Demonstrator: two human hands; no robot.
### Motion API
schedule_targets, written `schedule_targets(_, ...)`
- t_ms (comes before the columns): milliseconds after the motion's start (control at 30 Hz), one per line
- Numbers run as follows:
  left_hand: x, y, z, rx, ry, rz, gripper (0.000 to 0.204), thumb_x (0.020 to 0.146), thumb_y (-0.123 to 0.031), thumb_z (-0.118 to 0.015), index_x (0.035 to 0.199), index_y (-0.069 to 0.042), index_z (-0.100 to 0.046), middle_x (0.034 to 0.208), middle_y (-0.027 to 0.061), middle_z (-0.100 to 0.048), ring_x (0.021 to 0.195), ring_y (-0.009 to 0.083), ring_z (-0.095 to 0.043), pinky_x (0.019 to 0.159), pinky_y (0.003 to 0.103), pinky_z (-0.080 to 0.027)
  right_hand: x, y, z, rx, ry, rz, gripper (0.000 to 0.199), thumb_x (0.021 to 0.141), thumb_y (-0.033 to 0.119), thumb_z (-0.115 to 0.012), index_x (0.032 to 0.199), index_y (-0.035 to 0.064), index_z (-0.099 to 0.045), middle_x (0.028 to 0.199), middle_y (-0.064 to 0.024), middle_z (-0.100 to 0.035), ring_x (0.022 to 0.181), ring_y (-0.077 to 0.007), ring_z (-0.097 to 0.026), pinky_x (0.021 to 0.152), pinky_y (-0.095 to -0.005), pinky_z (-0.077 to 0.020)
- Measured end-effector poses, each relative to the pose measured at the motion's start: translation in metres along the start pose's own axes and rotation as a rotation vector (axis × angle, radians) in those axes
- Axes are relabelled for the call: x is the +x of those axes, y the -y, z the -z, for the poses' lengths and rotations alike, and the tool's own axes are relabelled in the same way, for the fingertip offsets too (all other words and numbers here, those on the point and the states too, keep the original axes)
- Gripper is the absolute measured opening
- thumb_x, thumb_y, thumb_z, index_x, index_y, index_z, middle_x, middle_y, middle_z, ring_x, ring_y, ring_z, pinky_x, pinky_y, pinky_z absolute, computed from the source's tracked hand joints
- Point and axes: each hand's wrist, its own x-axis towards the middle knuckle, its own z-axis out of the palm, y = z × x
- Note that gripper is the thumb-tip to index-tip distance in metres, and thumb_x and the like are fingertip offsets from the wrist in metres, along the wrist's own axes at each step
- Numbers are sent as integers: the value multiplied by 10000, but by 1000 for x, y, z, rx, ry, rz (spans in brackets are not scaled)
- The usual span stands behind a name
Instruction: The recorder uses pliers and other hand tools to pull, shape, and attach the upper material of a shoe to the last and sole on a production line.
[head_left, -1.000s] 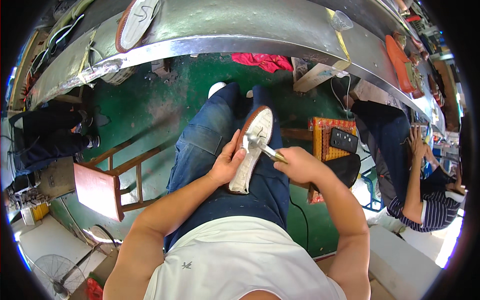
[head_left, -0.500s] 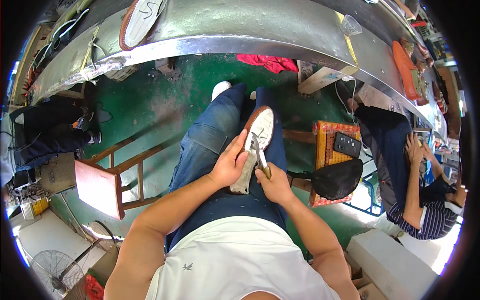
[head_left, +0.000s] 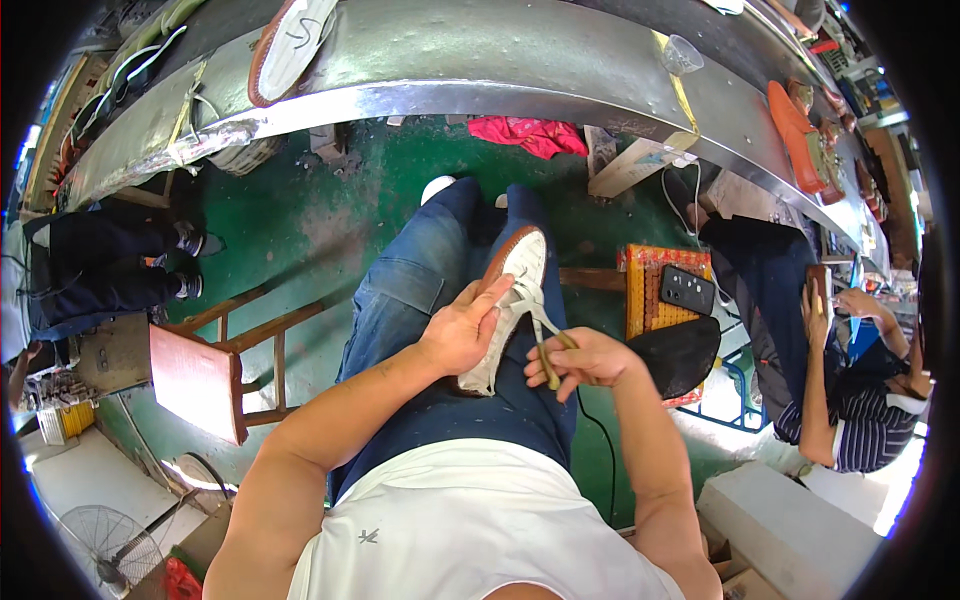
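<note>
A shoe upper (head_left: 490,362) in white and brown lies sole-up across my lap, its toe pointing away from me. My left hand (head_left: 460,328) is closed round its left side, the forefinger stretched along the pale sole. From the right, my right hand (head_left: 592,358) grips a pair of pliers (head_left: 545,352) with yellowish handles. The handles are spread apart, and the jaws meet the white edge of the shoe near my left fingertips. Whether the jaws have bitten onto the material cannot be made out.
A metal bench (head_left: 430,50) curves ahead, with another shoe (head_left: 288,52) at its left and orange shoes (head_left: 795,135) at its right. A wooden stool (head_left: 195,375) stands left. A phone (head_left: 687,288) and black bag (head_left: 678,355) rest on a seat. Another person (head_left: 860,410) works at right.
The plier handles have opened, and my right hand has shifted right with its fingers spread more. My left hand stays on the shoe. The person at right has moved their hands.
</note>
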Motion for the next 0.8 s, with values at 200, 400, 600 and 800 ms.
schedule_targets(200,-1,3,-5,20,-92,-86,535,1002,-147,-515,1527,-209,-432,1372,222,-557,1061,454,-644,891,502,-554,8,33,-29,-572,-543,421,446,1078,394,-455,1056,-27,-603,856,-91,-681,731,-177,-680,583,-363,-527)
schedule_targets(400,-5,9,-2,194,64,-65,570,1017,-188,-508,1567,-217,-362,1419,262,-526,1077,455,-657,899,497,-556,30,66,-32,-945,-572,181,503,1087,400,-426,883,-24,-605,721,-128,-670,659,-243,-685,666,-393,-537)
schedule_targets(600,-16,19,-26,32,-99,168,775,1018,-269,-548,1596,21,-120,1527,319,-398,1162,495,-612,991,477,-508,21,52,-56,-931,-559,237,465,1077,375,-444,924,-37,-595,786,-198,-686,732,-360,-695,714,-466,-538)
schedule_targets(800,-27,42,-13,-547,289,193,987,1025,-273,-587,1596,-16,176,1680,237,-144,1537,312,-255,1216,359,-270,24,-1,-48,-1397,-633,301,390,1057,363,-496,986,-15,-563,905,-286,-677,871,-488,-653,771,-552,-507)
